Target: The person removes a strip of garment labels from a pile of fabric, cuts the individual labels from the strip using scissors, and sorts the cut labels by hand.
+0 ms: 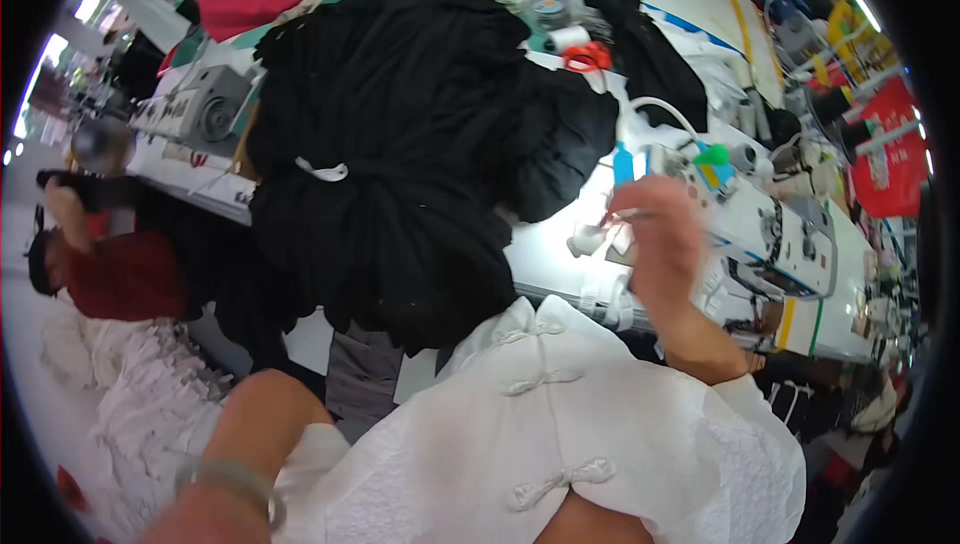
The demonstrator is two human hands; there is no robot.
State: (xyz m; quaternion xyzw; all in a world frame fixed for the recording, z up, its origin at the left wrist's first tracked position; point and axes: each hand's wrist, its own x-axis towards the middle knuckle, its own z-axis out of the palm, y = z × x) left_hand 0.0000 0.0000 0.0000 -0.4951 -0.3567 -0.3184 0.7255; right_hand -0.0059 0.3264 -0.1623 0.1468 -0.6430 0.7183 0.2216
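Note:
A large heap of black cloth (390,124) lies on the white worktable, with a small white strip (323,171) on it. My right hand (660,234) is raised over the table, just left of the white sewing machine (765,229); its fingers are smeared by motion, and what they hold, if anything, cannot be made out. Beside it are a blue-handled tool (623,164) and white tape (603,289). My left hand (205,516) is low at the bottom left, blurred and cut off by the frame edge, its fingers hidden, with a bracelet at the wrist.
A person in a dark red top (125,274) is at the left, near a grey and white machine (205,109). White cloth (145,394) is piled at the lower left. Red-handled scissors (587,57) and a thread spool (568,39) lie behind the heap.

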